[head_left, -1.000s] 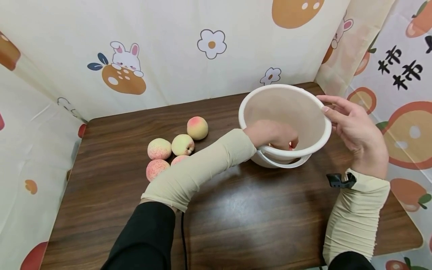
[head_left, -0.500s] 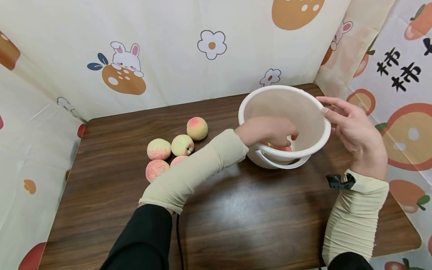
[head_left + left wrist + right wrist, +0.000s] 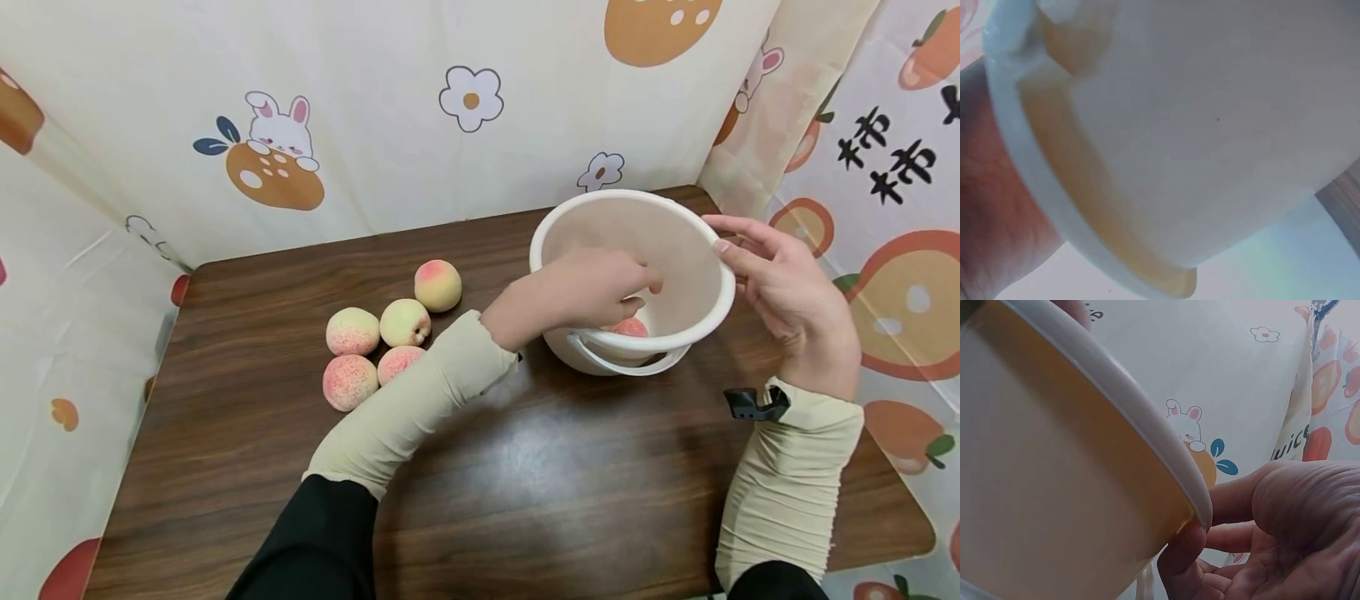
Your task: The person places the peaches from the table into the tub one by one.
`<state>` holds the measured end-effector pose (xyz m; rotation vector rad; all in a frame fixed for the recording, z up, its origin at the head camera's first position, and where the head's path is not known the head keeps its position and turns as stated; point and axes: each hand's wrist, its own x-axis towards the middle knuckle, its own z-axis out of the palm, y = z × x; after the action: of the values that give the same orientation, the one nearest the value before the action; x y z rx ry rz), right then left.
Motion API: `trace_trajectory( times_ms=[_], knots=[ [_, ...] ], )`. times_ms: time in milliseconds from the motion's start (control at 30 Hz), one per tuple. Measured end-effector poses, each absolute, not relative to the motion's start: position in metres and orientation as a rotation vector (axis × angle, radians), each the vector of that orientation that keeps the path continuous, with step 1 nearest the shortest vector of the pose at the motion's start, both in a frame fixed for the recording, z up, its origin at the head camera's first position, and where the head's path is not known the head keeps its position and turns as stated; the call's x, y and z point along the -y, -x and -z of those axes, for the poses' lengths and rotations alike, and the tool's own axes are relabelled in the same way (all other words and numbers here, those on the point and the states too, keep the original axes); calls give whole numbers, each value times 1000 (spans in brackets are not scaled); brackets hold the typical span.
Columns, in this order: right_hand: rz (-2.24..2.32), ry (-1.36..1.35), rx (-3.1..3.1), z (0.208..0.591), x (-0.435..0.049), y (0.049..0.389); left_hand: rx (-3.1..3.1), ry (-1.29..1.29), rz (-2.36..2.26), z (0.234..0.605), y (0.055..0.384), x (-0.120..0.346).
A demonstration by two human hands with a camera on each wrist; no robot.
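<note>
A white bucket (image 3: 678,250) with a handle stands at the back right of the table. My left hand (image 3: 577,287) is over its near left rim, fingers hanging loosely inside. Below those fingers a pinkish-red peach (image 3: 632,327) shows partly in the bucket. In the left wrist view, the outer wall (image 3: 1210,144) fills most of the picture and the hand's fingers are hidden. My right hand (image 3: 798,287) pinches the right side of the rim between thumb and fingers, as the right wrist view also shows at the rim (image 3: 1200,494).
Several peaches (image 3: 406,322) lie grouped on the brown wooden table (image 3: 570,500), left of the bucket. Patterned cloth (image 3: 375,150) hangs behind and on both sides. The left sleeve (image 3: 412,408) passes close to the nearest peaches.
My left hand has let go of the peach in the bucket and risen up and left, so the peach now shows. The right hand and bucket have stayed put.
</note>
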<state>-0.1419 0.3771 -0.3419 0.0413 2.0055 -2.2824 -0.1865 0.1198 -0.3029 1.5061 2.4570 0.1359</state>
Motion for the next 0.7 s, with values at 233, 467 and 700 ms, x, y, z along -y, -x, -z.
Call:
trace_trajectory(
  times_ms=[233,467,700],
  knots=[
    [2289,-33,-2009,340,-377,143,-2595,-1652,-207,301,173,-99],
    [2289,-56,-2016,340,-376,142,-2660,-1679,-387,298,165,-68],
    [2315,-27,-2008,340,-376,142,-2762,-1624,-494,296,153,-44]
  ],
)
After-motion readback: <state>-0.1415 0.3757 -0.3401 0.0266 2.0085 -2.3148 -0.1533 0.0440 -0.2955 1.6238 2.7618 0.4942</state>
